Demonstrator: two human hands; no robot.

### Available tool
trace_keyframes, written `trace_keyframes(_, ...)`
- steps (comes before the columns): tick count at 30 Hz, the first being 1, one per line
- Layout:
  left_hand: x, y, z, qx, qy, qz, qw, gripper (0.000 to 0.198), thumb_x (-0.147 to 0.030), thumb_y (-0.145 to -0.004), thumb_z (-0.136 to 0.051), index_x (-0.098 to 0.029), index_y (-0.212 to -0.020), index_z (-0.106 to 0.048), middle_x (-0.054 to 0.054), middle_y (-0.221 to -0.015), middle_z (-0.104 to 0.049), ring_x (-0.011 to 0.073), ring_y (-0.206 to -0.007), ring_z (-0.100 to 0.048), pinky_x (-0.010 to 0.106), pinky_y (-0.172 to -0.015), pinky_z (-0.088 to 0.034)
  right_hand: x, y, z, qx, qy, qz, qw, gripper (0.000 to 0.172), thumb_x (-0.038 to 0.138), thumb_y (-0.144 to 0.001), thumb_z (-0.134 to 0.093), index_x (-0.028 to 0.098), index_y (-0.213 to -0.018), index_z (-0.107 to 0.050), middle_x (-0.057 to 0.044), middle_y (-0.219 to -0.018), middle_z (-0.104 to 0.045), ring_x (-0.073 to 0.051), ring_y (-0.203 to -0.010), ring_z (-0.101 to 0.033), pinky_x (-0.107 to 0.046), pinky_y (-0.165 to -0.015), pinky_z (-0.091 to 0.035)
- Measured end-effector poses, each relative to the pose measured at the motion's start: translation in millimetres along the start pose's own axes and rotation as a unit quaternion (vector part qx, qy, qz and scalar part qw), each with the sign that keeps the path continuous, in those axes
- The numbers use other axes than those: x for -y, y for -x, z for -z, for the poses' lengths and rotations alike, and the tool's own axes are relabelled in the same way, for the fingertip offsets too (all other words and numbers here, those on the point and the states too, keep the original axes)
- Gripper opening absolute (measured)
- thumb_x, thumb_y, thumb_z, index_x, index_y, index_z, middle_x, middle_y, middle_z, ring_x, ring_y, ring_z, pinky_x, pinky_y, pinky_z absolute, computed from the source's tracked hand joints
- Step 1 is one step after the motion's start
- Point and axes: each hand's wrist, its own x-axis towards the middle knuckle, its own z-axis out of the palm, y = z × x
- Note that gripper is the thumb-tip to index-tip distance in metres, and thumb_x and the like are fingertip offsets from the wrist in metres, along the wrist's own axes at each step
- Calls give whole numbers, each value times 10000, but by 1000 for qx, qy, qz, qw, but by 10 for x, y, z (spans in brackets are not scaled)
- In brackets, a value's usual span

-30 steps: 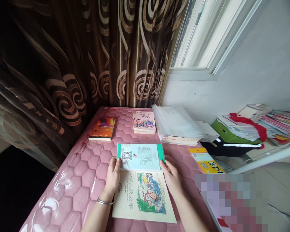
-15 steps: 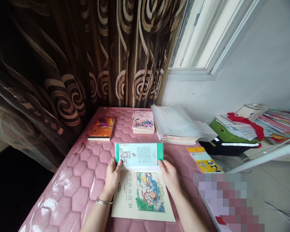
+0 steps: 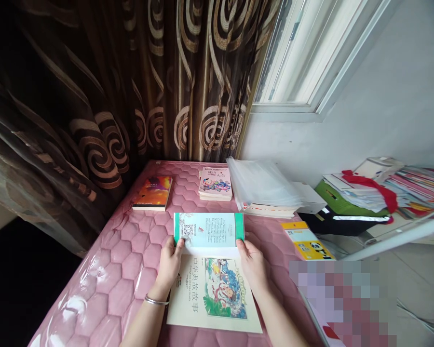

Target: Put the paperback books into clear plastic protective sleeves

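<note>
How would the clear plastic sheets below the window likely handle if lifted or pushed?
The clear plastic sheets would probably flop when lifted, since their edges look thin. A push might fan them apart: they look smooth and glossy, and their edges are already uneven. Being thin and translucent, each is likely light for its size.

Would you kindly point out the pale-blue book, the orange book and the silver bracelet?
Pale-blue book [image 3: 209, 231]: head view, middle of its upward-facing cover.
Orange book [image 3: 153, 192]: head view, middle of its cover.
Silver bracelet [image 3: 156, 302]: head view, on its band.
</note>
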Motion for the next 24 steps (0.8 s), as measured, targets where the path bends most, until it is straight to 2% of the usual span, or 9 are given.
trace_keyframes(3, -6, 3, 20, 17, 26, 3, 1000, 366, -545, -846, -560, -182, -799, -575, 24, -799, -605, 180, -777, -522, 257, -711, -415, -111, -20, 7, 11, -22, 7, 1000, 537, 690, -797, -452, 217, -850, -701, -65, -832, -749, -244, -765, -673, -302, -708, -523)
trace_keyframes(7, 28, -3, 22, 31, 36, -6, 999, 400, -566, -861, -527, -171, -808, -556, 13, -790, -571, 164, -757, -494, 252, -711, -410, -195, -39, 25, 12, 19, 0, 1000, 551, 702, -801, -430, 222, -819, -698, -44, -777, -741, -219, -680, -652, -286, -660, -510)
trace_keyframes(11, 60, -3, 7, 18, 21, -17, 999, 429, -599, -869, -491, -187, -747, -483, -22, -713, -488, 137, -688, -430, 237, -664, -379, -77, -19, 20, -9, 52, -19, 998, 540, 691, -793, -406, 224, -753, -676, -37, -697, -724, -214, -627, -637, -267, -576, -479)
trace_keyframes(15, 57, 6, -1, 20, 13, -28, 999, 410, -582, -888, -471, -193, -758, -472, -22, -715, -473, 135, -683, -417, 236, -654, -375, 16, 2, 4, -13, 32, -11, 999, 524, 681, -791, -413, 225, -721, -663, -35, -702, -727, -213, -620, -636, -268, -572, -484)
trace_keyframes(17, 45, 3, -1, 17, 7, -27, 999, 408, -577, -887, -474, -189, -766, -490, -17, -719, -490, 138, -688, -432, 238, -659, -386, -31, -14, 1, -10, 28, -11, 1000, 519, 674, -798, -432, 222, -743, -683, -36, -729, -736, -217, -649, -646, -271, -593, -493)
trace_keyframes(20, -6, -18, 10, 27, 15, -17, 999, 416, -581, -868, -497, -171, -828, -552, 19, -795, -580, 163, -758, -506, 259, -726, -431, -157, -79, 12, -1, -9, -4, 1000, 534, 683, -775, -505, 208, -883, -724, -54, -839, -757, -240, -758, -677, -298, -681, -520)
trace_keyframes(22, -69, -47, 34, 47, 29, -8, 998, 421, -575, -846, -530, -161, -888, -592, 53, -888, -642, 192, -845, -561, 285, -801, -458, -204, -134, 42, 24, -56, 7, 998, 554, 682, -740, -576, 188, -939, -730, -82, -917, -759, -261, -846, -685, -328, -758, -531)
trace_keyframes(24, -148, -87, 78, 82, 42, 4, 996, 429, -567, -813, -575, -157, -931, -625, 78, -971, -681, 215, -915, -598, 315, -871, -468, -191, -179, 103, 64, -101, 14, 993, 553, 675, -695, -642, 173, -903, -741, -104, -929, -757, -276, -878, -687, -355, -808, -535)
